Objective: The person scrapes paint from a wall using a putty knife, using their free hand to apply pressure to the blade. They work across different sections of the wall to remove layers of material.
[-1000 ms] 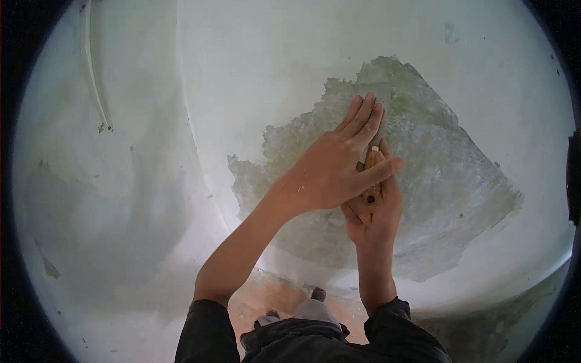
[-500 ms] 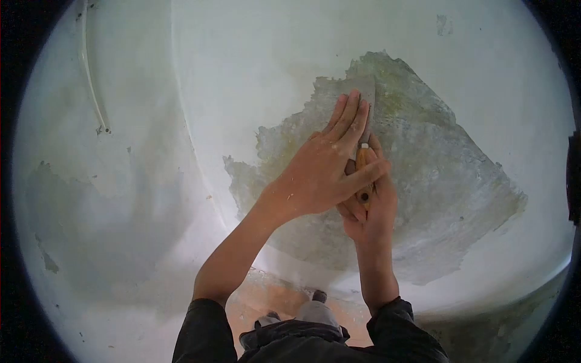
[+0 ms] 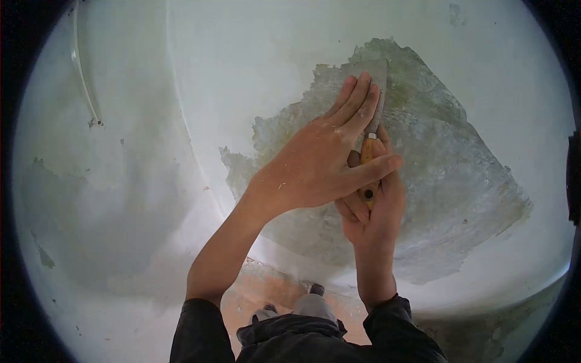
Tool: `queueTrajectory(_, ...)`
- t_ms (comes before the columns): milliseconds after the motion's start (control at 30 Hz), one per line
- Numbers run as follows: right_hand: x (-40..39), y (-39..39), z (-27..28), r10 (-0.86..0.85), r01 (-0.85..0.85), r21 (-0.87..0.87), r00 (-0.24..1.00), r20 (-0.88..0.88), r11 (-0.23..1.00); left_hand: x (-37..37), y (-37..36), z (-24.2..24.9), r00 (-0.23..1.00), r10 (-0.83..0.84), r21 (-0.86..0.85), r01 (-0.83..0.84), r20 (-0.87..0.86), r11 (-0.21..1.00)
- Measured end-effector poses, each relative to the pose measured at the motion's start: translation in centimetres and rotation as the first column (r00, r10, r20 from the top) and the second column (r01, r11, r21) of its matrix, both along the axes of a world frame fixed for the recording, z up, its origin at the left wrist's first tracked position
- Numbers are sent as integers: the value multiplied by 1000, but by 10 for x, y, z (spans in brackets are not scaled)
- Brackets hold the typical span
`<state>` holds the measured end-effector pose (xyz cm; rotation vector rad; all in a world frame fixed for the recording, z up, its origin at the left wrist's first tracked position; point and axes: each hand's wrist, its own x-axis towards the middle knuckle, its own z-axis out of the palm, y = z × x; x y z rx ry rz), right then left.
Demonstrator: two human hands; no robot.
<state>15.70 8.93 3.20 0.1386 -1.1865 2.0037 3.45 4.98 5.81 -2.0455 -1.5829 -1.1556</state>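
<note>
A scraper with a wooden handle [image 3: 368, 151] and a flat metal blade [image 3: 379, 109] lies against the wall, its blade pointing up. My right hand [image 3: 384, 196] is wrapped round the handle. Across it, my left hand [image 3: 327, 151] presses its outstretched fingers on the blade, and its thumb crosses over the handle. Around the blade, a bare grey-green patch [image 3: 423, 163] shows where the wall's pale coating is gone, with ragged edges.
White wall [image 3: 242, 60] surrounds the patch. A thin cable [image 3: 85, 85] hangs at the upper left. Below are my feet on the reddish floor [image 3: 272, 289]. A dark object [image 3: 574, 178] stands at the right edge.
The scraper and both hands have moved slightly up and to the right on the wall. The blade now sits nearer the top of the bare patch, and more of it shows above my left fingertips.
</note>
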Motion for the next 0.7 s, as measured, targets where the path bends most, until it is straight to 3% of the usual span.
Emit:
queueTrajectory(67, 0, -12, 5, -202, 208, -33, 971, 127, 978, 2, -4, 3, 999, -33, -33, 34, 32, 999)
queueTrajectory(200, -1, -3, 0, -43, 42, 19, 998, 39, 999, -2, 0, 2, 998, -7, -69, 12, 70, 998)
queueTrajectory(267, -2, -16, 6, -179, 182, -23, 978, 108, 983, -1, -4, 4, 990, -56, -78, 66, 126, 995)
queueTrajectory(367, -4, -12, 3, -246, 249, -10, 960, 133, 968, -2, 2, -2, 996, -32, -50, 36, 84, 998)
queueTrajectory(400, -3, -10, 3, -241, 244, -10, 961, 139, 970, -2, 0, -1, 996, -27, -52, 31, 89, 998)
queueTrajectory(467, 0, -8, 4, -33, 33, 35, 999, 23, 999, -2, -4, 4, 992, -34, -87, 45, 122, 995)
queueTrajectory(567, 0, -10, 5, -169, 170, 7, 977, 126, 985, 1, -2, 0, 996, -4, -80, 11, 88, 997)
queueTrajectory(700, -2, -13, 1, -178, 178, 14, 978, 108, 984, 1, -6, 1, 991, -23, -129, 40, 132, 991)
